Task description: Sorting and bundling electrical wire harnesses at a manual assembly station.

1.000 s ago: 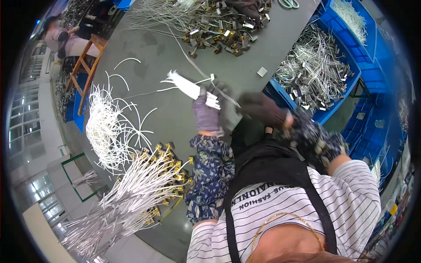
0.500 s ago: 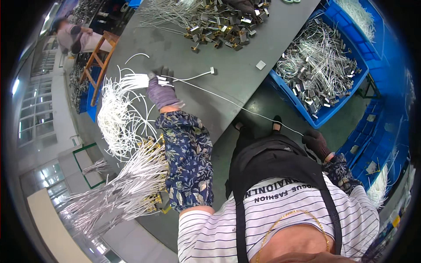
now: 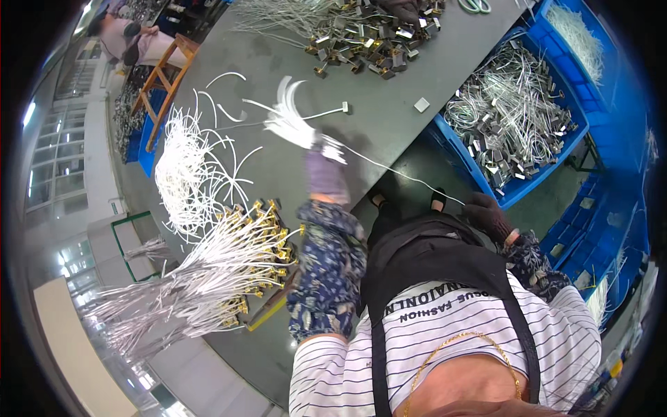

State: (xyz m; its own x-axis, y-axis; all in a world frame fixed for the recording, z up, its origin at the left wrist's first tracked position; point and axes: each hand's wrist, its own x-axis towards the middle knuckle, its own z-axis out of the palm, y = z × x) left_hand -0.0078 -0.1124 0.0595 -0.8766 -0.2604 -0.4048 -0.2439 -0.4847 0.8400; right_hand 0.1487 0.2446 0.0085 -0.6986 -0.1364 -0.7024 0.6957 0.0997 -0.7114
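your right hand point(image 3: 488, 217) pinches the near end of the thin white cable point(image 3: 410, 178); well apart, your left hand point(image 3: 325, 171) is wrapped round a bunch of white tubes point(image 3: 286, 126) over the table point(image 3: 389, 132). both look light and bendy, best gripped at cable end and mid-bunch.

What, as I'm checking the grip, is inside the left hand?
A bunch of white tubes: one set of ends fans out beyond the left hand, the other pokes out on its right. The gripped middle is covered, so I can't count them.
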